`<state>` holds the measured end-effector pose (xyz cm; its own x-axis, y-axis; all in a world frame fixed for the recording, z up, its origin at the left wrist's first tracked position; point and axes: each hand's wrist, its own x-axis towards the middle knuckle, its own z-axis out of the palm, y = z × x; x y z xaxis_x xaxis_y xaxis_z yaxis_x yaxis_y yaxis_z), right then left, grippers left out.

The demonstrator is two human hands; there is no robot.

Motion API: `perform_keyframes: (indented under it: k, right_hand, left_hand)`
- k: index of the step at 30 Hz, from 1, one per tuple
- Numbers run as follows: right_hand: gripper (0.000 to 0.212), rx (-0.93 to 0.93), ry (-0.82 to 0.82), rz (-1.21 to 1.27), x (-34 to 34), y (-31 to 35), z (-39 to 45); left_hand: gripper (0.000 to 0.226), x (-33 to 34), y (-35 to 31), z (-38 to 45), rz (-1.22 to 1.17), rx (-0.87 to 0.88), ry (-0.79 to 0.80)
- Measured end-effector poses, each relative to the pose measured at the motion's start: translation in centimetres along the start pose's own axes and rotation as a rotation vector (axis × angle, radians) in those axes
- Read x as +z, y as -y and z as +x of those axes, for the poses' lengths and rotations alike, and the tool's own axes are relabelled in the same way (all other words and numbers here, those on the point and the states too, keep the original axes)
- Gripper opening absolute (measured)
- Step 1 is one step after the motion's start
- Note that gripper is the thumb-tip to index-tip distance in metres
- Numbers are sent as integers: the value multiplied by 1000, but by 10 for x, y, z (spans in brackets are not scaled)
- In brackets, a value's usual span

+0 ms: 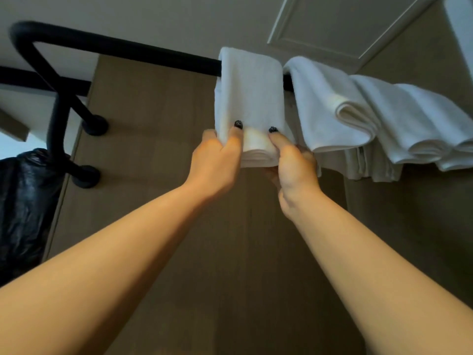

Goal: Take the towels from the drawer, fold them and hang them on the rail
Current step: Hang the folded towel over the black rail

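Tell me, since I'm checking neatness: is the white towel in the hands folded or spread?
Folded: the white towel drapes over the black metal rail, stacked layers showing at its lower edge.

Black plastic bag [23, 201] at 9 o'clock, low left. White panelled door [340, 24] at 1 o'clock. Brown wall [158, 119] centre.

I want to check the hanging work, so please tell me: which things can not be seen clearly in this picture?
- Head view: right hand fingers, hidden behind the folded towel; only the thumb shows.
- Left hand fingertips, likewise behind the towel.
- Black rail right part, covered by the hanging towels.
- Rightmost towels, cut by the frame edge.
- The drawer: outside the view.
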<state>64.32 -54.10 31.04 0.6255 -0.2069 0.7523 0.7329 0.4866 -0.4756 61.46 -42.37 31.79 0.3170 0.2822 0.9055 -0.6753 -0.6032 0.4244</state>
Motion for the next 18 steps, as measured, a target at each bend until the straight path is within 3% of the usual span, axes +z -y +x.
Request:
perform_keyframes:
  k: [3,9,18]
  right_hand:
    - [45,87,23,-91,-14,-6,-16]
    - [50,109,73,-290,-49,-39,-57]
    - [58,109,514,-904,-84,-86,-123]
  left_hand:
    - [56,-4,5,-20,14,-26,21]
    - [66,-17,32,-62,75,-24,113]
    - [63,-62,93,-131,281,-109,241]
